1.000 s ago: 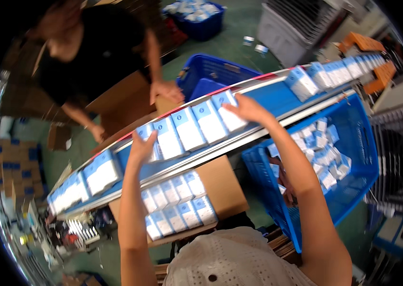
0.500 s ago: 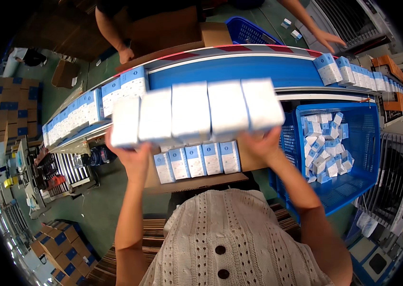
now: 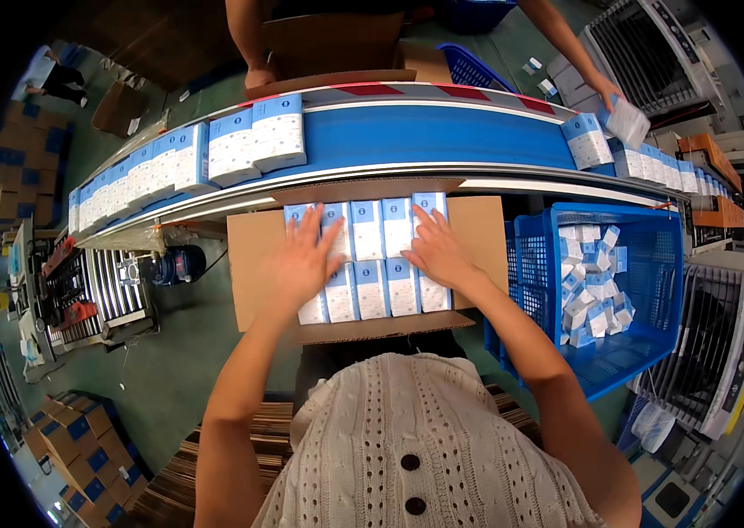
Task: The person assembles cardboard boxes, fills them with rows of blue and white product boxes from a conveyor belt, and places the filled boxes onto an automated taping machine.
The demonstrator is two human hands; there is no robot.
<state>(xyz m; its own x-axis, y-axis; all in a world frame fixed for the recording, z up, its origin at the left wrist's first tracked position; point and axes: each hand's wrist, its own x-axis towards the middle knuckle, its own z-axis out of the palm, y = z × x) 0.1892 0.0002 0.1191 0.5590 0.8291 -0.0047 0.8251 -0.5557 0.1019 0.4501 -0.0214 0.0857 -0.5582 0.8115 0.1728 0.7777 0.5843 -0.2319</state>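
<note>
My left hand (image 3: 302,267) and right hand (image 3: 441,255), grips spread on the far packs (image 3: 367,232) in the carton (image 3: 247,251), seem to be settling them; next likely calls for even pressure.

Between the left hand (image 3: 303,260) and the right hand (image 3: 441,253), there is open passage over the tops of the white-and-blue packs (image 3: 370,290). Downward, those packs block both hands, standing tightly side by side in two rows within the cardboard carton (image 3: 253,268). Just beyond the fingertips, the carton's raised far flap (image 3: 372,187) and then the conveyor rail (image 3: 530,183) bar a low reach. Past these, the blue conveyor belt (image 3: 434,136) offers a free stretch ahead of both hands, bounded on the left by lined-up packs (image 3: 278,132) and on the far right by others near a co-worker's hand (image 3: 608,91). Right of the right hand, beyond the outspread side flap (image 3: 488,229), a blue plastic crate (image 3: 596,374) obstructs low sideways movement.
</note>
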